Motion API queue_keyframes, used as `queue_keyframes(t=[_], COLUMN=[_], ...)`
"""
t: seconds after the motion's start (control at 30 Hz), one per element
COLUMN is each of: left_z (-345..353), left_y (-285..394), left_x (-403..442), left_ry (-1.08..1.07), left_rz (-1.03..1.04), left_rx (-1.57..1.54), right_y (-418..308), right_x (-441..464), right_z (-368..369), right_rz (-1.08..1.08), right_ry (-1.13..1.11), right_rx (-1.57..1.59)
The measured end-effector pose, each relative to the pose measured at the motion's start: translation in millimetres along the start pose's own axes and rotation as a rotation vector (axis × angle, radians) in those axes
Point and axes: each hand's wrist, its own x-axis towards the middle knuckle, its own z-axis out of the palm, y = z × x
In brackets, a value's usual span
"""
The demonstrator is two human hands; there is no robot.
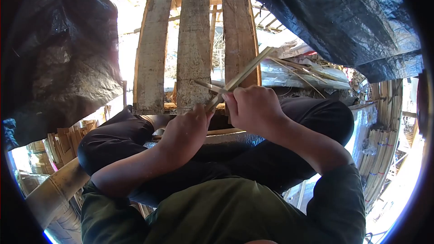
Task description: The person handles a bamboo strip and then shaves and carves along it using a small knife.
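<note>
My left hand [186, 129] is closed round the lower end of a pale split strip [248, 69], which slants up to the right over a slatted wooden bench. My right hand [254, 107] is closed just above it, at the point where a knife crosses the strip. The knife's pointed blade [208, 85] sticks out to the left from the right fingers; its handle is hidden in that hand. Both hands are close together in front of the bench's near edge, above my lap.
Three wide planks [194, 49] form the bench. Dark plastic sheets hang at the left [68, 63] and upper right [352, 18]. Loose strips [312, 71] lie beyond the bench at the right. Bundled slats [379, 153] stand at the far right, and a thick bamboo pole [58, 190] lies lower left.
</note>
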Motion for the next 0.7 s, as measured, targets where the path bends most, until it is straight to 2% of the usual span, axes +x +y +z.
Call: queue_keyframes(t=[0.07, 0.17, 0.2, 0.27, 0.33, 0.4, 0.53, 0.57, 0.6, 0.7], left_z=[3, -4, -2, 5, 0, -1, 2, 2, 1, 0], left_y=[0, 6, 6, 4, 7, 6, 5, 5, 6, 7], left_x=[-4, -1, 0, -4, -2, -4, -3, -5, -7, -4], left_ry=[0.028, -0.003, 0.009, 0.020, -0.010, -0.026, -0.023, -0.038, -0.046, -0.029], left_rz=[-0.006, -0.015, -0.013, -0.021, -0.020, -0.023, -0.038, -0.038, -0.035, -0.017], left_rx=[0.038, 0.069, 0.069, 0.038, 0.053, 0.069, 0.039, 0.034, 0.031, 0.063], right_y=[2, -6, -4, -2, 2, 3, 3, 11, 16, 6], right_x=[5, 4, 1, -6, -1, 3, 0, 1, 5, 0], right_z=[-8, -8, -6, 2, -4, -2, -7, -4, -9, -7], right_rz=[0.003, 0.192, 0.190, -0.019, -0.007, 0.144, 0.044, 0.126, 0.190, 0.131], right_ry=[-0.035, -0.079, -0.071, -0.011, -0.097, -0.008, -0.070, 0.031, -0.002, -0.015], right_rx=[0.021, 0.005, -0.004, 0.018, -0.003, -0.091, -0.094, -0.087, -0.143, -0.064])
